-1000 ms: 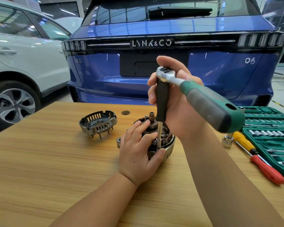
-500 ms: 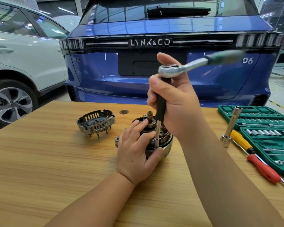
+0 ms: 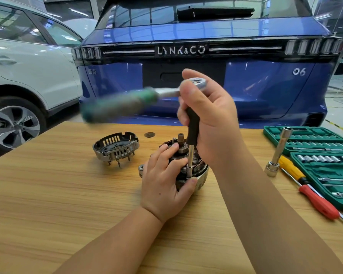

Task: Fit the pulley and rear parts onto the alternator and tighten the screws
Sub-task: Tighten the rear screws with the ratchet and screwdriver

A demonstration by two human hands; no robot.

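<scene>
My left hand grips the alternator at table centre, fingers curled over its top, thumb on the near rim. My right hand is wrapped round the black extension of the ratchet, which stands upright on the alternator; its blurred green handle points toward 9 o'clock. At 10 o'clock, well apart, sits the slotted rear cover. Bare wooden table lies nearest and left. At 3 o'clock, red-and-yellow screwdrivers and a green socket case crowd the right edge. Beyond, a blue car.

Wooden table with alternator, slotted rear cover, green socket case, screwdrivers
</scene>
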